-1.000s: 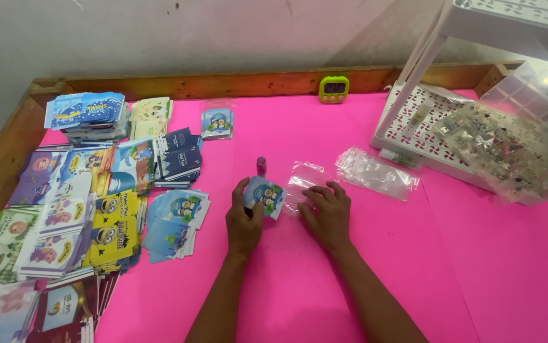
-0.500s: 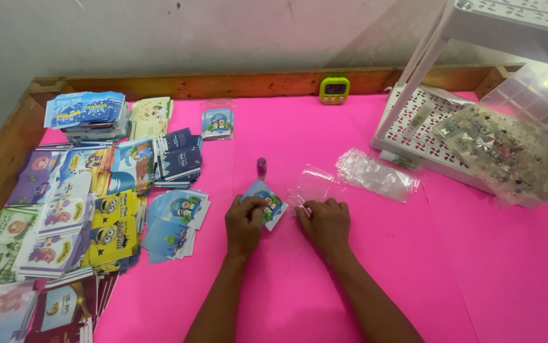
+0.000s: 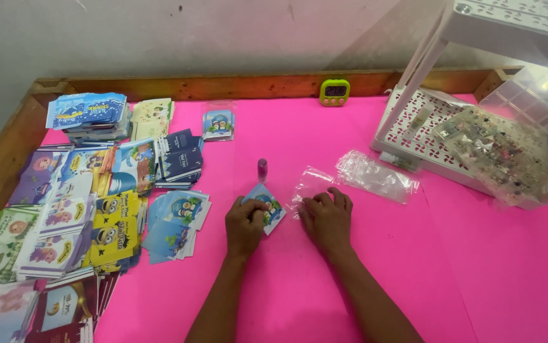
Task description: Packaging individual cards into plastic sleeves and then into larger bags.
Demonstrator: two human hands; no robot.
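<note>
Head view, left to right:
- Stacks of picture cards (image 3: pixel 64 209): piled along the 9 o'clock edge of the pink table (image 3: pixel 363 267), many overlapping.
- Loose blue cards (image 3: pixel 175 225): fanned just beside the left hand, at its 9 o'clock.
- Left hand (image 3: pixel 245 223): fingers curled, pinching a small blue card (image 3: pixel 266 206) flat against the table.
- Small purple bottle (image 3: pixel 262 169): upright at 12 o'clock of that card, near it.
- Right hand (image 3: pixel 327 219): palm down, fingers spread, empty, fingertips touching a clear plastic sleeve (image 3: pixel 309 185); just beside the left hand, not touching.
- Stack of clear bags (image 3: pixel 375 176): at 1 o'clock of the right hand.
- White rack (image 3: pixel 414 130): at 2 o'clock, well apart.
</note>
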